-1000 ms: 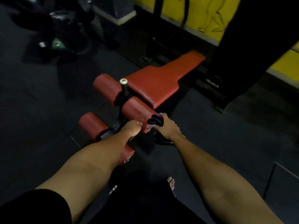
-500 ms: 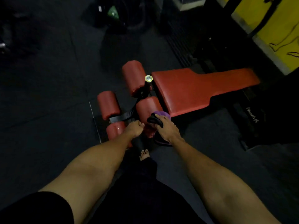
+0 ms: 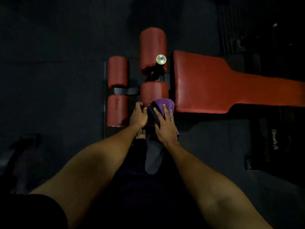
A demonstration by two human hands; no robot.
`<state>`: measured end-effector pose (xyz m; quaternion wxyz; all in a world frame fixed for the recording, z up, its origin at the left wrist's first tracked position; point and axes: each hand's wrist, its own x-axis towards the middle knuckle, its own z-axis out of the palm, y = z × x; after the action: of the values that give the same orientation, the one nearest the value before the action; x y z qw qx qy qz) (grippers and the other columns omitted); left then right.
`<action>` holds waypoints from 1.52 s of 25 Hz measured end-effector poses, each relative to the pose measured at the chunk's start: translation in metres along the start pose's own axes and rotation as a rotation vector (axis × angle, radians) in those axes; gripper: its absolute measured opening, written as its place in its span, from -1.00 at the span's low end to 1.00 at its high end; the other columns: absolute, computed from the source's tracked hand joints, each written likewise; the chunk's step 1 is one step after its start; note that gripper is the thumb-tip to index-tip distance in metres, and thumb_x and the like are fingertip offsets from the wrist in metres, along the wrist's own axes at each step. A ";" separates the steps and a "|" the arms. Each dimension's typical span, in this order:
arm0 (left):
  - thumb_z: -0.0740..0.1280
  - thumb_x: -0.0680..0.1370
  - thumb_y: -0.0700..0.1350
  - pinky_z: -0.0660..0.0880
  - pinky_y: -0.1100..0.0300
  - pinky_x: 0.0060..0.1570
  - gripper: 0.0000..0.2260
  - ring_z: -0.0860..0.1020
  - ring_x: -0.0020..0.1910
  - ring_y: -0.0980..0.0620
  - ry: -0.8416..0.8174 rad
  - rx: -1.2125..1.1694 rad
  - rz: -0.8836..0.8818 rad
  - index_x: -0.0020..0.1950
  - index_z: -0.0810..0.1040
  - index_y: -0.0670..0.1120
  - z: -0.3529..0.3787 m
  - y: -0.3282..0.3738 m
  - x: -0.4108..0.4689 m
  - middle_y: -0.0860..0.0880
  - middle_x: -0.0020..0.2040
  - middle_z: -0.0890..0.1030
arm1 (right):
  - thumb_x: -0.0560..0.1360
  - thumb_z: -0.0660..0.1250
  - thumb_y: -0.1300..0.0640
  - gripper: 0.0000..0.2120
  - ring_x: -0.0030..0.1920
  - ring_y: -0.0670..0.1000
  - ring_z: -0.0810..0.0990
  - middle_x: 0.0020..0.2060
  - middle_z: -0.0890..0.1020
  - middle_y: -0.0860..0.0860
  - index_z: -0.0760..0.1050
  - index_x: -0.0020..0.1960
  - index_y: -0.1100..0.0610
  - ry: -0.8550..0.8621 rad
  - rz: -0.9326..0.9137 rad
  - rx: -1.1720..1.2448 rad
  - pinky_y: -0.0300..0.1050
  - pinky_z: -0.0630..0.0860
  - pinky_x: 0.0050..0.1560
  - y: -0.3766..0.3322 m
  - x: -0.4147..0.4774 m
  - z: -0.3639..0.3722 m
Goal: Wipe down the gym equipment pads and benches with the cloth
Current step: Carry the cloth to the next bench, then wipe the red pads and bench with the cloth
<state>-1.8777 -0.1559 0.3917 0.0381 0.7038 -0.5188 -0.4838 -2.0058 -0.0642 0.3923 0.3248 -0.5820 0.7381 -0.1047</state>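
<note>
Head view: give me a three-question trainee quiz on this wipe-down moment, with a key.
1. True or false: the right hand lies flat on the purple cloth, on a roller pad beside the flat bench pad.
2. How many red roller pads show in all?
3. The left hand touches: A) that same roller pad; B) a dumbbell; C) a spray bottle.
Key: 1 true; 2 four; 3 A.
</note>
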 end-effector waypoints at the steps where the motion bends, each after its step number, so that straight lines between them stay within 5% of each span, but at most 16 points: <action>1: 0.12 0.70 0.01 0.52 -0.07 0.14 -0.74 0.57 0.11 -0.20 0.036 -0.050 -0.029 0.38 0.29 0.01 0.007 0.003 -0.002 -0.16 0.28 0.53 | 0.58 0.31 0.14 -0.26 0.63 0.27 -0.08 0.67 -0.07 0.01 0.06 0.66 -0.14 -0.006 -0.030 -0.003 0.30 0.43 0.39 0.005 0.002 -0.001; 5: 0.12 0.70 -0.03 0.44 0.07 0.02 -0.75 0.55 0.06 -0.12 0.156 -0.247 -0.102 0.39 0.31 0.03 0.028 0.004 -0.003 -0.16 0.21 0.54 | 0.60 0.27 0.04 -0.31 0.63 0.29 -0.17 0.66 -0.10 0.06 0.08 0.66 -0.13 -0.034 -0.152 -0.021 0.35 0.12 0.56 0.019 0.018 -0.005; 10: 0.18 0.69 -0.07 0.46 0.02 0.20 -0.72 0.53 0.19 -0.17 0.232 -0.362 -0.118 0.41 0.33 0.02 0.044 -0.005 0.003 -0.19 0.28 0.52 | 0.64 0.08 -0.18 -0.44 0.62 0.32 -0.19 0.67 -0.07 0.05 0.19 0.62 -0.14 -0.034 -0.263 -0.079 0.31 -0.06 0.59 0.021 0.084 -0.020; 15: 0.16 0.66 0.09 0.44 -0.06 0.33 -0.63 0.49 0.29 -0.10 0.235 -0.458 -0.109 0.47 0.30 0.11 0.051 -0.012 0.004 -0.12 0.39 0.46 | 0.68 0.17 -0.13 -0.48 0.63 0.23 -0.23 0.67 -0.10 -0.03 0.18 0.62 -0.18 -0.072 -0.161 0.031 0.26 -0.04 0.60 0.010 0.139 -0.041; 18: 0.09 0.68 0.17 0.40 -0.03 0.39 -0.58 0.48 0.35 -0.07 0.199 -0.533 -0.147 0.54 0.24 0.15 0.049 -0.008 0.006 -0.07 0.44 0.45 | 0.68 0.20 -0.06 -0.47 0.64 0.15 -0.22 0.67 -0.12 -0.07 0.20 0.62 -0.14 -0.002 -0.238 0.076 0.32 0.07 0.59 0.021 0.088 -0.030; 21: 0.01 0.70 0.22 0.34 -0.04 0.42 -0.53 0.45 0.38 -0.11 0.145 -0.536 -0.201 0.58 0.24 0.11 0.043 -0.005 0.015 -0.08 0.46 0.45 | 0.69 0.20 -0.11 -0.45 0.64 0.10 -0.29 0.66 -0.16 -0.08 0.15 0.64 -0.12 -0.039 -0.275 0.058 0.25 -0.08 0.60 0.034 0.017 -0.010; 25: 0.00 0.57 0.41 0.32 -0.13 0.46 -0.35 0.46 0.39 -0.14 0.164 -0.598 -0.283 0.54 0.36 0.10 0.047 -0.011 0.026 -0.10 0.44 0.49 | 0.68 0.17 -0.06 -0.49 0.64 0.22 -0.20 0.67 -0.02 0.01 0.22 0.62 -0.11 -0.017 -0.401 -0.058 0.35 -0.06 0.59 0.034 0.030 -0.005; 28: -0.02 0.68 0.25 0.32 -0.10 0.45 -0.49 0.45 0.41 -0.17 0.226 -0.515 -0.292 0.55 0.35 0.08 0.050 -0.002 0.023 -0.12 0.47 0.47 | 0.62 0.09 -0.11 -0.50 0.63 0.29 -0.16 0.66 0.07 0.01 0.33 0.55 -0.17 -0.034 -0.531 -0.205 0.39 -0.08 0.57 0.023 0.084 -0.019; 35: 0.01 0.60 0.39 0.43 -0.05 0.38 -0.35 0.56 0.27 -0.09 0.135 -0.659 -0.300 0.49 0.44 0.00 0.044 -0.013 0.028 -0.08 0.34 0.58 | 0.65 0.21 0.01 -0.50 0.63 0.28 -0.21 0.67 -0.03 -0.03 0.29 0.59 -0.11 0.012 -0.242 0.010 0.39 -0.07 0.57 -0.001 0.120 -0.027; 38: 0.01 0.67 0.31 0.50 0.01 0.28 -0.44 0.61 0.14 -0.09 0.065 -0.756 -0.355 0.36 0.54 -0.03 0.038 -0.010 0.028 -0.08 0.18 0.63 | 0.70 0.14 -0.09 -0.46 0.65 0.13 -0.16 0.64 -0.22 -0.16 0.07 0.64 -0.23 0.001 -0.078 0.276 0.36 0.23 0.52 0.021 0.074 -0.023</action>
<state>-1.8980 -0.1557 0.3482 0.2259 0.7336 -0.1741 -0.6168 -2.0446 -0.1320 0.3720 0.3970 -0.5601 0.6936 -0.2181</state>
